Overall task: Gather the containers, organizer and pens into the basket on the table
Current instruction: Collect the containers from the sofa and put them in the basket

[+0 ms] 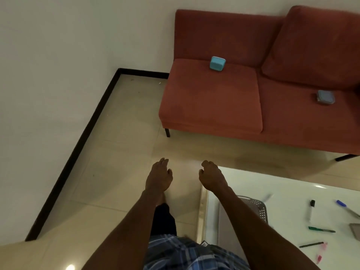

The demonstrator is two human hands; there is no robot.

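Item one, hands: I am seeing my left hand (158, 177) and right hand (211, 177) both reaching forward over the tiled floor (120, 162), side by side and apart from each other. The left is lying loosely open, fingers together, nothing in it. The right is showing its fingers half curled inward, also holding nothing.

Item two, containers: a bright blue container (217, 63) is sitting on the left seat cushion of the red sofa (210, 98), near the backrest and standing up on one edge. A second, grey-blue container (325, 97) is lying flat on the right seat cushion, well apart from the first. Both are lying well beyond my hands.

Item three, basket: a grey perforated basket (257, 208) is standing on the white table (292, 191) at lower right, and my right forearm is hiding most of it. I cannot tell what it is holding.

Item four, pens: several are lying scattered on the table to the right of the basket. I am counting a white marker with a black cap (311, 209), a blue-capped pen (347, 208), a green pen (321, 229), a dark pen (311, 244) and a pink pen (321, 254), all apart from one another. A blurred pale one is lying farther back.

Item five, a brownish object (355, 230) is showing at the table's right edge, cut off by the frame; I cannot tell what it is.
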